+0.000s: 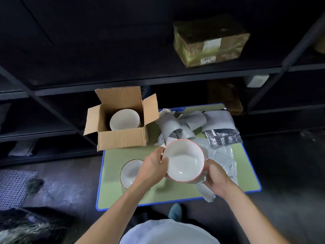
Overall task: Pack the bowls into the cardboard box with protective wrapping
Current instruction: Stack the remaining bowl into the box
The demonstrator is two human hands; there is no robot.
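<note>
Dark shelving (158, 80) far, green mat (112, 194) before you, open cardboard box (123, 140) far left holding 1 white bowl (124, 121), wrapping heap (184, 124) right of it, red-rimmed bowl (184, 161) gripped between your left hand (153, 166) and right hand (215, 176), gold-rimmed bowl (130, 171) half hidden under your left wrist.

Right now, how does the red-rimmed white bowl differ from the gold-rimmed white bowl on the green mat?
The red-rimmed white bowl is held by left hand and right hand, grey wrapping beneath; the gold-rimmed white bowl rests bare on the green mat. Both upright, empty.
</note>
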